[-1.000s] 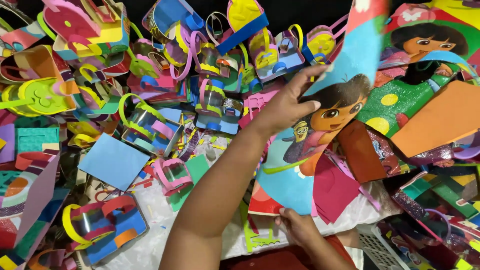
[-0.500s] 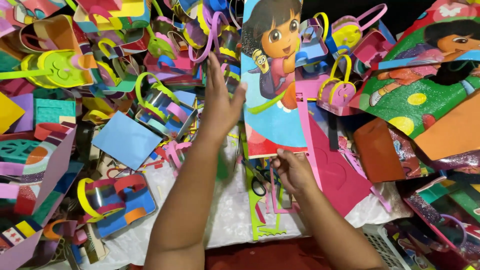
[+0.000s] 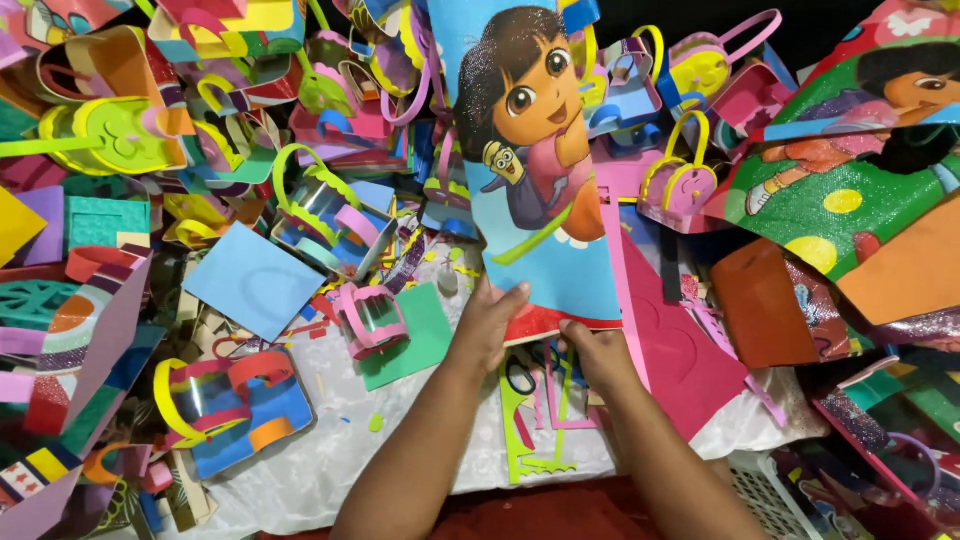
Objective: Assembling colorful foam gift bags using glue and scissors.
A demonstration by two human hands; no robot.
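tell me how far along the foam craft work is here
Done: many finished little handled baskets piled around. In hand: left hand and right hand hold a glittery cartoon-girl sheet upright by its bottom edge. Left: loose blue sheet, green sheet and offcuts lie uncut.

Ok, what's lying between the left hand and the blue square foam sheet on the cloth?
In the head view, between the left hand and the blue square foam sheet lie a small pink foam basket and a green foam sheet, the basket partly on it.
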